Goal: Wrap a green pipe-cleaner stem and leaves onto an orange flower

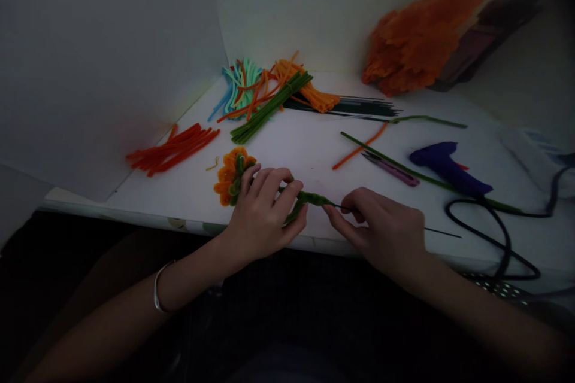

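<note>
Left hand point(263, 215) is closing around a fuzzy green stem point(309, 198), fingers curled over it, thumb underneath; a thin bracelet point(157, 287) is sitting on that wrist. Right hand point(381, 230) is pinching narrow, thumb and forefinger meeting at the stem's end, where a thin dark wire point(442, 233) is running out past the knuckles toward the right.

The stem is leading left into one flower head point(231, 175): looped orange fuzzy petals with green loops mixed in, lying on the white table point(305, 143) near its front edge, just beyond the left fingers.

Outward on the table:
- one loose bundle of red-orange fuzzy sticks point(173, 148), straight, lying to the far left;
- one mixed pile of sticks point(269, 93) at the back: teal, orange, and a straight dark green bundle crossing it; count of single sticks not readable;
- a sheaf of thin dark wires point(359, 108) lying flat beside that pile;
- two long green sticks and one orange stick point(362, 146) lying singly;
- one pair of scissors point(390, 169), purple handles;
- one blue glue gun point(449, 169), smooth plastic, with a black cord point(503, 239) looping off it.

One fluffy orange heap point(417, 36) is leaning against the back wall.
</note>
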`<action>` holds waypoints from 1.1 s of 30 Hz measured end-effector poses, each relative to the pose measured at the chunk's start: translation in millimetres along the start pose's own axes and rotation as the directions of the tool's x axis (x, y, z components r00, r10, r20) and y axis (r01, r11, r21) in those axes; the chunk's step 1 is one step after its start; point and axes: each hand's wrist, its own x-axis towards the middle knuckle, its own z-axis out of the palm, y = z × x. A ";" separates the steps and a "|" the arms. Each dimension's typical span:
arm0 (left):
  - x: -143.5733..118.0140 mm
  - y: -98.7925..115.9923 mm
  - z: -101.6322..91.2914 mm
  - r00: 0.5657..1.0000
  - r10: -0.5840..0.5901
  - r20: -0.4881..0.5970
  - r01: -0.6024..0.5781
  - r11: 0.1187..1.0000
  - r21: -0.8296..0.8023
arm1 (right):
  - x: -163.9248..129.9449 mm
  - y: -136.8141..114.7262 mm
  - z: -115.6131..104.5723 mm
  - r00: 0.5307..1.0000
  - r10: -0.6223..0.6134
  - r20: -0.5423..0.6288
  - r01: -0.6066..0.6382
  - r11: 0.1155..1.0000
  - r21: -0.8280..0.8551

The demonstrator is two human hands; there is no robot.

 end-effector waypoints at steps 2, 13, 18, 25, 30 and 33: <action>0.0 0.5 -0.8 0.999 -0.023 0.024 0.023 1.000 -0.003 | -0.5 -1.0 -0.6 1.000 -0.007 -0.007 0.007 1.000 -0.003; 0.8 1.0 -3.8 1.000 -0.026 0.011 0.025 0.999 0.021 | 1.1 -3.5 -3.9 0.998 0.043 0.033 -0.047 0.990 0.130; 1.4 1.6 -3.3 1.000 -0.019 -0.009 0.019 1.000 -0.010 | -0.4 -2.9 -7.4 0.997 0.058 0.056 -0.068 0.981 0.183; 2.0 1.8 -4.5 1.000 -0.014 -0.007 0.013 0.998 -0.067 | -3.2 -1.0 -8.3 0.993 0.078 0.093 -0.096 0.974 0.206; 2.5 2.8 -6.4 1.000 -0.015 -0.002 0.014 0.996 -0.087 | -3.5 -0.9 -9.1 0.986 0.097 0.137 -0.127 0.965 0.230; 2.4 2.7 -6.8 1.000 0.011 -0.005 -0.011 0.997 -0.076 | -3.6 -0.3 -9.7 0.979 0.115 0.167 -0.154 0.957 0.245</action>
